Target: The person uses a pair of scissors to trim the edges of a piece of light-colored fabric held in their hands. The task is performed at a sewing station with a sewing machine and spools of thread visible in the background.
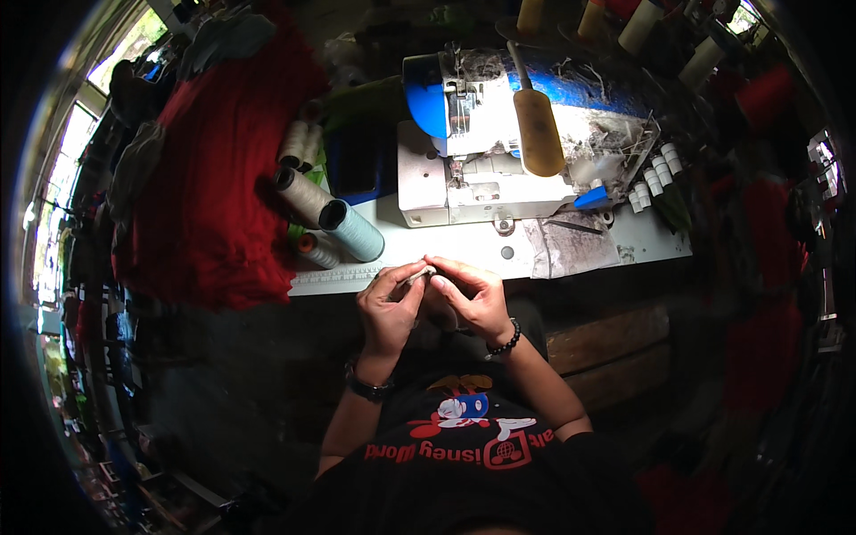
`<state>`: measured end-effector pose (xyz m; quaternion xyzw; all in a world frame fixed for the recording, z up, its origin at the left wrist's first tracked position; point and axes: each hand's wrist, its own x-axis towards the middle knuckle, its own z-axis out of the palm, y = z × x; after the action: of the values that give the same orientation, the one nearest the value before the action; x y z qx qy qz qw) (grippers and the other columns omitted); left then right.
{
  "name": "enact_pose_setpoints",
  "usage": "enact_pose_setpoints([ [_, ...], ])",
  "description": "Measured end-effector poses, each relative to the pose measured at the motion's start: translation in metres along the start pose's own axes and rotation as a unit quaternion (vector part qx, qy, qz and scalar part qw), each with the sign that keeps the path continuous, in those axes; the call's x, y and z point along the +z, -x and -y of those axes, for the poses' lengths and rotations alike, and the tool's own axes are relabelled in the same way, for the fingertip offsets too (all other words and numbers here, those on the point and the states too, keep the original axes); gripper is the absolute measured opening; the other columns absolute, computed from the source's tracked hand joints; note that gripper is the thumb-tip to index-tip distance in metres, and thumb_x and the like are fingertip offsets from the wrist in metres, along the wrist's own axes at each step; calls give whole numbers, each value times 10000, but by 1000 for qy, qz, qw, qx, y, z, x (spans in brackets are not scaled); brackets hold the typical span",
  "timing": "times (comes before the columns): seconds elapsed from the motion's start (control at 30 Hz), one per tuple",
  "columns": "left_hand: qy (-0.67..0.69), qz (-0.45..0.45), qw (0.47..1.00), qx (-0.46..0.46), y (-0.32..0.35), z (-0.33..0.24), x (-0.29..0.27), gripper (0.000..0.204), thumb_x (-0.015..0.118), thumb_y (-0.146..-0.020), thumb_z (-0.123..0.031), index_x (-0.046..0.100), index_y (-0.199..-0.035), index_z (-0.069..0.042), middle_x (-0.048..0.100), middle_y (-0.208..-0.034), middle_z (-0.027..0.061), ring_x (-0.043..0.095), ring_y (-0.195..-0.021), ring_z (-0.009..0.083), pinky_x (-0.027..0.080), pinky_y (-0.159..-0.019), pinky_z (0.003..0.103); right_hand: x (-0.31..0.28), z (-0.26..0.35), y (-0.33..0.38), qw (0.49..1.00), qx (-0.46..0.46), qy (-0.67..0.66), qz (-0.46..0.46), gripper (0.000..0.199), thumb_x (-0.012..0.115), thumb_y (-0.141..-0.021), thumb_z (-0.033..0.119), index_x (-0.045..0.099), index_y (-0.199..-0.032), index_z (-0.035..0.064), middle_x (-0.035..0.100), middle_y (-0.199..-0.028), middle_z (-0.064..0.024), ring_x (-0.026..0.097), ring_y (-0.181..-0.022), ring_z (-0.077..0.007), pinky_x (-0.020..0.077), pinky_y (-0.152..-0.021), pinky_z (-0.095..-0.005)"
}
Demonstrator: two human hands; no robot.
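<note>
Both my hands meet just off the front edge of the white sewing table (464,242). A small pale strip (419,275), perhaps cloth or thread, is pinched between the fingertips of my left hand (388,308). My right hand (480,305) closes its thumb and fingers on the same strip from the other side. Most of it is hidden by the fingers, so its kind does not show. Beyond my hands stands a white and blue sewing machine (499,183) under bright light, covered with lint and loose threads.
Left of the machine are a pale blue thread cone (358,234), a cream cone (303,196) and a ruler (330,277). A heap of red cloth (205,187) hangs farther left. A stained cloth (571,245) lies at the front right, with small white spools (653,182) behind it.
</note>
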<state>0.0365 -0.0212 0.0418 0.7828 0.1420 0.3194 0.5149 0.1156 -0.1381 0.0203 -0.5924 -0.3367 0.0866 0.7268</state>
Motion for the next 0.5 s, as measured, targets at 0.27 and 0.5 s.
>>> enact_pose_setpoints([
  [0.27, 116, 15, 982, -145, -2, 35, 7, 196, 668, -806, -6, 686, -999, 19, 698, -907, 72, 614, -791, 71, 499, -725, 221, -20, 49, 0, 981, 190, -35, 11, 354, 699, -802, 69, 619, -1143, 14, 582, -701, 2, 538, -639, -42, 436, -577, -207],
  [0.5, 74, 32, 988, -130, -7, 20, 2, 197, 678, -808, -33, 686, -999, 14, 701, -865, 73, 614, -776, 66, 498, -708, 223, -25, 3, -14, 974, -76, 213, 15, 375, 706, -750, 6, 628, -1113, 59, 608, -772, -50, 545, -623, -127, 446, -592, -250],
])
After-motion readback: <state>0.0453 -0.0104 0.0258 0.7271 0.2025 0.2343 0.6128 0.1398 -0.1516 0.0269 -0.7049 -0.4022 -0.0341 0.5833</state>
